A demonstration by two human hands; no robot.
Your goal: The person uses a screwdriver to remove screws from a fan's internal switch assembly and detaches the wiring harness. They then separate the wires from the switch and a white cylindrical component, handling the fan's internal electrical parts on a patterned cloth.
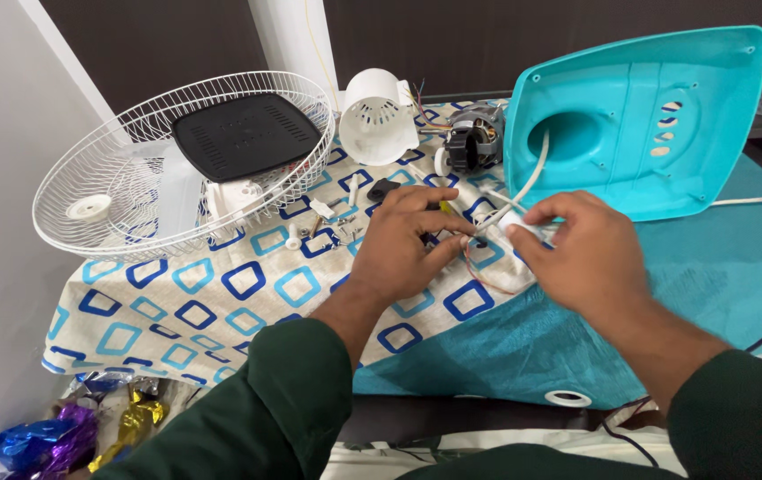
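My left hand (403, 244) pinches a yellow-handled screwdriver (445, 208), fingers closed; my right hand (577, 253) grips a small white part (523, 229), both just below the turquoise fan base (657, 116)

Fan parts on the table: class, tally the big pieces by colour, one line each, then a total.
White: 2, the wire fan guard and the motor cover
Black: 1, the vented panel
Turquoise: 1, the base shell
Total: 4

Turquoise fan base (639, 116) beyond right hand (581, 253); white wire grille (114, 191), blue-squared cream cloth (194, 302) left of left hand (403, 244).
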